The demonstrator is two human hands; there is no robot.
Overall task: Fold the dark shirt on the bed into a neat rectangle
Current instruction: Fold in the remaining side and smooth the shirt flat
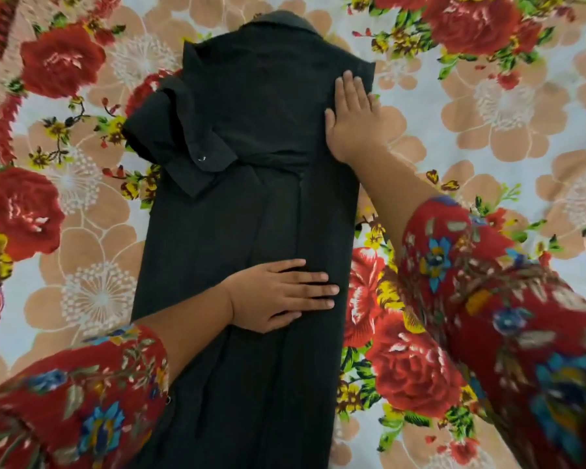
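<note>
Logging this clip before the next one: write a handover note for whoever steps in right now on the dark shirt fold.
Left hand: flat, palm down on the lower middle of the dark shirt, gripping nothing.
Right hand: flat on the shirt's right edge near the shoulder, pressing.
Shirt lies lengthwise on the floral bedsheet, collar away from the person.
Done: both sides folded inward into a long narrow strip.
Left: the sleeve cuff bunches out on the left; tuck it in, then fold the strip crosswise into a rectangle.
</note>
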